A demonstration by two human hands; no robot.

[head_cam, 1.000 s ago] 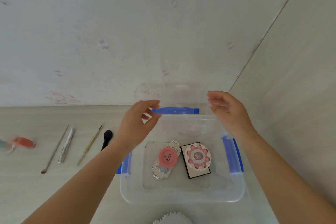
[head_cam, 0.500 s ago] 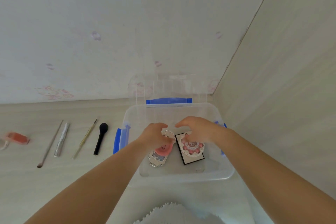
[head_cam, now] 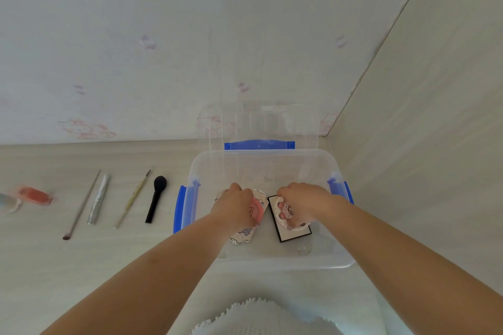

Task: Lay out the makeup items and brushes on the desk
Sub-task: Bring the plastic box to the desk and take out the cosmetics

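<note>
Both my hands are inside a clear plastic box [head_cam: 340,261] with blue latches. My left hand [head_cam: 236,205] grips a round pink compact [head_cam: 257,212] that lies on an ornate silver palette [head_cam: 245,234]. My right hand [head_cam: 302,202] grips a round white-and-pink scalloped compact [head_cam: 284,212] above a black square case [head_cam: 295,234]. Laid out on the desk to the left are a black brush [head_cam: 155,198], a thin gold-handled brush [head_cam: 132,198], a silver tube [head_cam: 98,198], a long thin brush [head_cam: 81,205] and a red-orange item [head_cam: 35,196].
The box's clear lid [head_cam: 258,128] stands open against the back wall. A side wall [head_cam: 422,144] rises close on the right of the box. White knitted fabric [head_cam: 261,318] shows at the bottom edge. A pale item [head_cam: 8,202] lies at the far left.
My hands left the raised lid, dropped into the box and closed round the two round compacts. The view has tilted down slightly.
</note>
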